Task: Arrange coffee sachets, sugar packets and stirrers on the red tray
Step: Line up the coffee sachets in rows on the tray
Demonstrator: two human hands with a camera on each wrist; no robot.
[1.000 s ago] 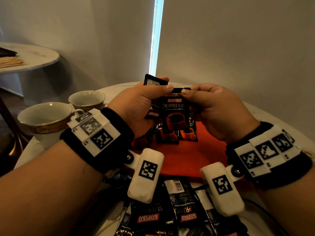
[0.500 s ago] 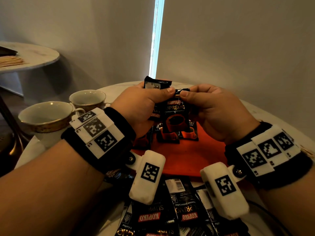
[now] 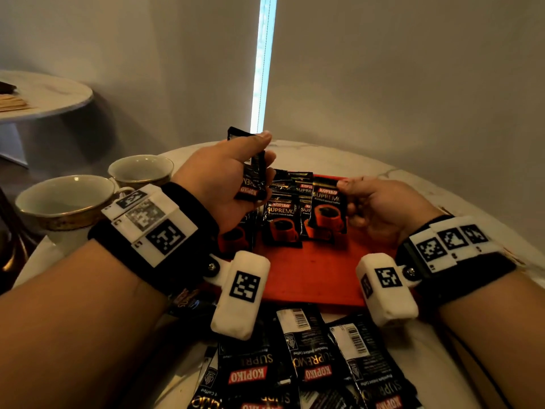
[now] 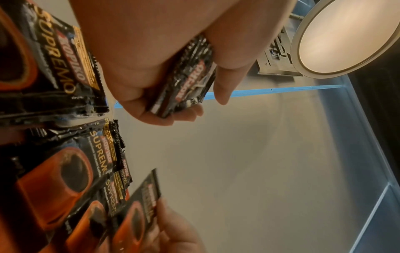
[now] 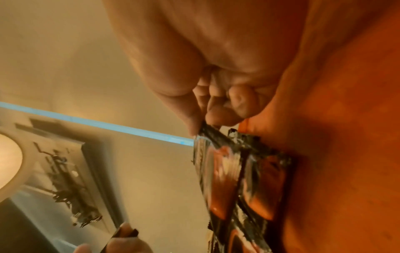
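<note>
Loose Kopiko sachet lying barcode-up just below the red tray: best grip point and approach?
Pinch the barcode-up sachet by its far short end, next to the barcode, coming from above with fingers. It lies flat among overlapping sachets, so its long sides look crowded, while the end toward the red tray looks freer.

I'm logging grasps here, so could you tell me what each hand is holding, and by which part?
The left hand grips a small stack of coffee sachets around its middle. The right hand pinches one sachet by its top right corner.
</note>
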